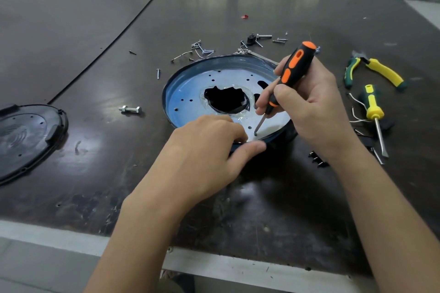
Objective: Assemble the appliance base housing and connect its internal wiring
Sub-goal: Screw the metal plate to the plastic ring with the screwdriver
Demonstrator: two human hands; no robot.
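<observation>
The round metal base housing (188, 93) is sat in the middle of the frame on a dark worktop (95, 38), open side up, with a bluish sheen on the plate, small holes dotted around it and a ragged dark opening in the centre.

The left hand (209, 150) is brought in from the bottom of the frame, with the forearm angled up and to the right. The housing's near rim is pinched: fingers are curled over the edge onto the plate, and the thumb (252, 147) is laid along the outside of the rim.

The right hand (307, 107) is held over the right side of the housing, wrist bent. An orange-and-black screwdriver (295, 71) is gripped in it, handle tilted up and to the right. The shaft is steadied by the fingertips, and the tip (256, 133) is planted on the plate just above the left thumb.

Loose screws (202, 50) are scattered along the housing's far side, and a bolt (129, 109) is lying to its left. A black plastic cover (28, 135) is parked at the left edge. At the right, yellow-and-green pliers (373, 71) and a yellow-handled flathead screwdriver (373, 114) are laid out, with thin white wires (357, 112) beside them.
</observation>
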